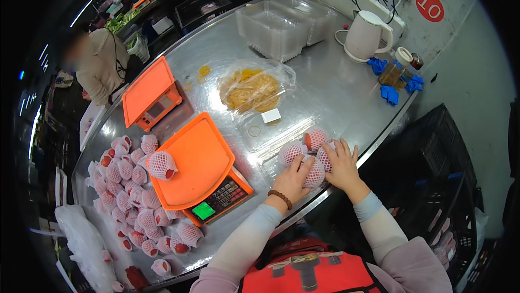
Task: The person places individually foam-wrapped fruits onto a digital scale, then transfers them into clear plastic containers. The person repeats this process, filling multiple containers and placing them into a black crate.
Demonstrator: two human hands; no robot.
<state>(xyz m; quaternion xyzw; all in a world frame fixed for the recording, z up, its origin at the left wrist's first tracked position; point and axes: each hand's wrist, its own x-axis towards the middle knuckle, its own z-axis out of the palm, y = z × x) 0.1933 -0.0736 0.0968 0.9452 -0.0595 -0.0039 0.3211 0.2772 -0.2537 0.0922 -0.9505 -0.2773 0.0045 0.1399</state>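
Several round red fruits in white foam nets sit close together in a clear plastic container (pixel 266 171) at the table's front edge. My left hand (pixel 290 179), with a brown bead bracelet at the wrist, cups the nearest netted fruit (pixel 314 172). Around the right-hand netted fruit (pixel 323 157) curl the fingers of my right hand (pixel 342 167), which partly hide it. Untouched are the back netted fruit (pixel 316 138) and the left one (pixel 291 153). The container's clear lid (pixel 264 136) lies folded back beyond them, a small white block (pixel 271 116) at its far edge.
An orange scale (pixel 195 167) with a lit display bears one netted fruit (pixel 161 166); a second scale (pixel 150 90) stands behind. Left lies a netted-fruit pile (pixel 130 195). Further back are bagged rubber bands (pixel 252 92), stacked clear containers (pixel 272 29), a kettle (pixel 362 37) and jars (pixel 392 71).
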